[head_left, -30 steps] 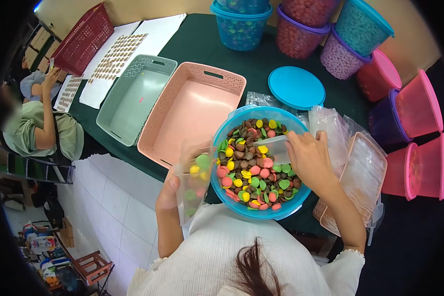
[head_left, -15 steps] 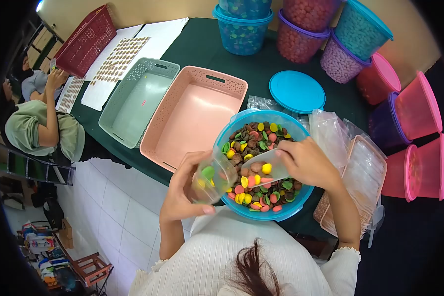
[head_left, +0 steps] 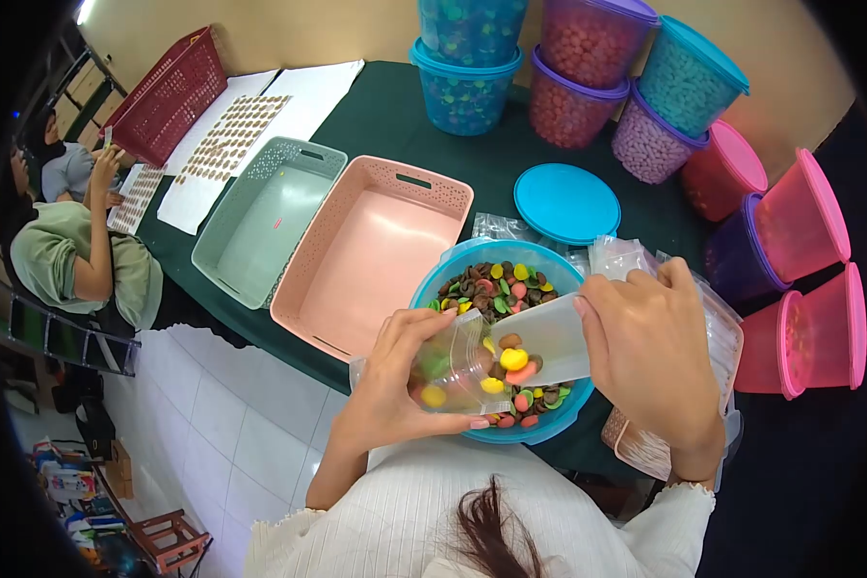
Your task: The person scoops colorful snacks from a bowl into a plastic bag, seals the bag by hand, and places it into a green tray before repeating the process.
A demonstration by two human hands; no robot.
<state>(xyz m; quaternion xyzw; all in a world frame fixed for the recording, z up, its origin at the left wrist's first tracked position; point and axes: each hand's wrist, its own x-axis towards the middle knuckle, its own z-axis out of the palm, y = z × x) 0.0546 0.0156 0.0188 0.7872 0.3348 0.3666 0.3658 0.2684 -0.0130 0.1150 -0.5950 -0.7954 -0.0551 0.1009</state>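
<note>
My left hand [head_left: 380, 390] is wrapped round a clear plastic bag [head_left: 464, 358], its mouth facing right, with some coloured pieces inside. In my right hand [head_left: 650, 361] is a translucent white scoop [head_left: 557, 335], tilted down to the left. Its tip is at the bag's mouth, where yellow, pink and brown candies [head_left: 513, 361] lie. Both hands are above a blue tub [head_left: 432, 277] of mixed brown, green, yellow and pink candies [head_left: 496, 294]. The hands and bag hide part of the tub.
Left of the tub stand a pink basket [head_left: 294, 308] and a green basket [head_left: 223, 265]. A blue lid [head_left: 568, 202], plastic bags [head_left: 618, 254] and a peach basket [head_left: 618, 438] lie close by. Stacked tubs [head_left: 467, 96] line the back. Two people sit at far left.
The scoop has risen from the candies in the tub to the bag's mouth, carrying several pieces. My left hand has turned the bag's mouth toward it. The view has shifted slightly.
</note>
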